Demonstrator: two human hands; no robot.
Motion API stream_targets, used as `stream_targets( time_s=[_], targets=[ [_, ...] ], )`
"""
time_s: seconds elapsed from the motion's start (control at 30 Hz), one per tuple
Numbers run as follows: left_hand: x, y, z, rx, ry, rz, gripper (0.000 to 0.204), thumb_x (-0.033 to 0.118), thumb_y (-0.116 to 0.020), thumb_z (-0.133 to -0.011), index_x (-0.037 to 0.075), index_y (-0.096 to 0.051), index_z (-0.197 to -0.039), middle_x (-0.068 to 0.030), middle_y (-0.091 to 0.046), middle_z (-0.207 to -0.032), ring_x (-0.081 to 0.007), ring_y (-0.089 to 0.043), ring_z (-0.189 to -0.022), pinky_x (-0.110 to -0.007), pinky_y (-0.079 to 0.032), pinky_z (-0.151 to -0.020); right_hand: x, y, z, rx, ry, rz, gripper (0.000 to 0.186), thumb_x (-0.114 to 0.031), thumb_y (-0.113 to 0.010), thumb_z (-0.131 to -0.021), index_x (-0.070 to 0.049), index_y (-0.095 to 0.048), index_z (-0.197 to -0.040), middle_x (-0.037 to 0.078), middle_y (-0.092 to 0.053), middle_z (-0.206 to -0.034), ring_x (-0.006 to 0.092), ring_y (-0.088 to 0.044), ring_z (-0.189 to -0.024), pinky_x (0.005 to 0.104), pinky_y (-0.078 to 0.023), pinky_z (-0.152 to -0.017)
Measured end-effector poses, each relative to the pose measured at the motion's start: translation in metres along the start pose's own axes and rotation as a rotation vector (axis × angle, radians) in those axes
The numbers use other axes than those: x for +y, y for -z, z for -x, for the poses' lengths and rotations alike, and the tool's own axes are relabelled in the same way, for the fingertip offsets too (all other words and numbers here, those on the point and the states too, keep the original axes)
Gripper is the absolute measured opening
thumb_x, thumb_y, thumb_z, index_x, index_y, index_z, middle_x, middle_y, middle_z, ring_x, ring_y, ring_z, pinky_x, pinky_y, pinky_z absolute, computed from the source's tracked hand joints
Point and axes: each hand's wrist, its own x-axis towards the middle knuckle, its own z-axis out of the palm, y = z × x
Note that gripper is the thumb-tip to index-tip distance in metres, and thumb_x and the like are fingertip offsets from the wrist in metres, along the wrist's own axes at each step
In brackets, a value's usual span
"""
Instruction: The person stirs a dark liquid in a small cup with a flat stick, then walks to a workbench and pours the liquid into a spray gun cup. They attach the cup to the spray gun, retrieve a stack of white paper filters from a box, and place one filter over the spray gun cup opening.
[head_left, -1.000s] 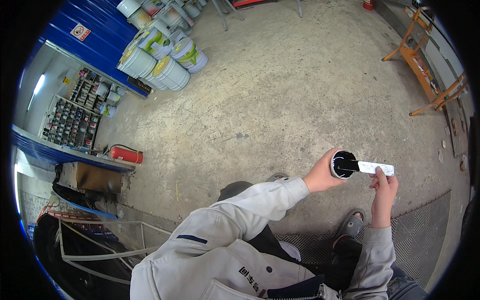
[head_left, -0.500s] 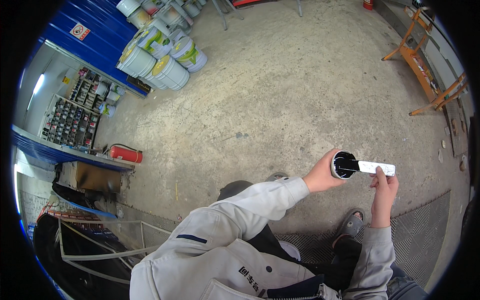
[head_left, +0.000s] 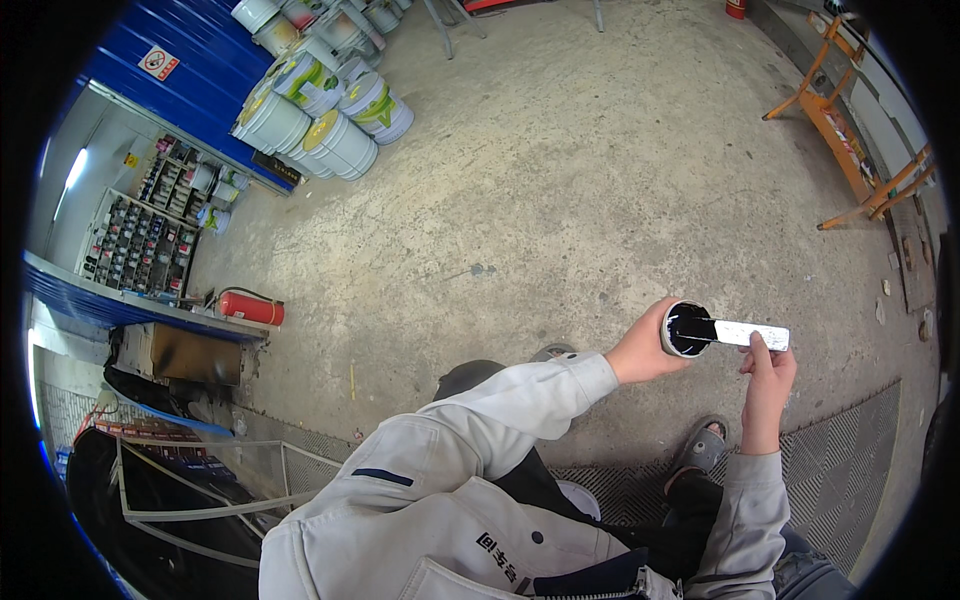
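Observation:
My left hand (head_left: pixel 643 347) is closed round the side of a small round can (head_left: pixel 668 314) with black liquid, most likely paint, inside. Between the fingers and thumb of my right hand (head_left: pixel 768 372) is a flat, light-coloured stirring stick (head_left: pixel 752 335). The stick's black-coated end reaches over the rim into the can; its pale end points to the right. White smears mark the can's inner wall and rim. How deep the stick's tip sits cannot be made out.
Stacked paint buckets (head_left: pixel 342 145) stand at the far left, by a blue wall. A red fire extinguisher (head_left: pixel 251 307) lies at left, near shelves of small cans (head_left: pixel 140 245). An orange stand (head_left: pixel 838 125) is at far right. Ridged matting (head_left: pixel 840 470) lies near my sandalled foot (head_left: pixel 703 448).
The stick has shifted very slightly to the left. Both hands otherwise keep their places and grips.

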Motion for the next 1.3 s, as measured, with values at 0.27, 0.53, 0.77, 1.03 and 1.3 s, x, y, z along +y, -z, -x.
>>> stream_targets(
  time_s=[0.27,0.53,0.77,1.03,1.3],
  targets=[
    [-0.0038,-0.0005,0.0005,0.004,0.003,-0.002,0.083,0.01,-0.092,-0.073,0.004,-0.049,-0.144,-0.0107,-0.063,-0.135,-0.0222,-0.061,-0.13,-0.037,-0.047,-0.113,-0.0002,-0.001,0.0002,0.006,0.0,0.005,0.015,-0.017,-0.07,-0.104,-0.003,-0.067,-0.101,0.004,-0.068,-0.082,0.0062,-0.052,-0.062,0.0245,-0.04,-0.058],
    [-0.0024,-0.0007,0.0007,0.011,0.002,0.007,0.084,0.009,-0.092,-0.072,0.004,-0.05,-0.144,-0.0103,-0.064,-0.134,-0.0219,-0.061,-0.129,-0.037,-0.047,-0.112,-0.0023,-0.0019,0.0013,0.008,-0.011,0.004,0.015,-0.017,-0.069,-0.104,-0.003,-0.067,-0.101,0.004,-0.067,-0.081,0.0062,-0.052,-0.063,0.0248,-0.04,-0.059],
    [0.0042,0.0012,0.0004,-0.006,0.025,-0.036,0.082,0.009,-0.092,-0.072,0.005,-0.05,-0.143,-0.0111,-0.064,-0.133,-0.0234,-0.062,-0.128,-0.037,-0.047,-0.112,-0.002,-0.0019,0.0009,-0.003,-0.005,0.007,0.016,-0.018,-0.069,-0.104,-0.003,-0.067,-0.101,0.004,-0.067,-0.082,0.006,-0.051,-0.064,0.0246,-0.04,-0.059],
    [0.0037,0.0012,0.0003,-0.01,0.029,-0.045,0.083,0.01,-0.092,-0.072,0.004,-0.05,-0.143,-0.0114,-0.064,-0.133,-0.0235,-0.062,-0.128,-0.037,-0.047,-0.112,-0.0009,-0.0016,0.0002,-0.006,0.004,0.01,0.016,-0.018,-0.069,-0.104,-0.003,-0.067,-0.102,0.004,-0.068,-0.082,0.0059,-0.051,-0.063,0.0243,-0.04,-0.058],
    [0.0023,0.0002,0.0001,-0.007,0.019,-0.023,0.083,0.01,-0.092,-0.072,0.004,-0.05,-0.143,-0.0109,-0.064,-0.132,-0.0226,-0.062,-0.127,-0.037,-0.048,-0.111,0.0004,-0.0016,0.0,-0.02,-0.001,0.022,0.015,-0.017,-0.069,-0.104,-0.002,-0.067,-0.102,0.005,-0.069,-0.082,0.0059,-0.051,-0.062,0.024,-0.04,-0.058]
  ],
)
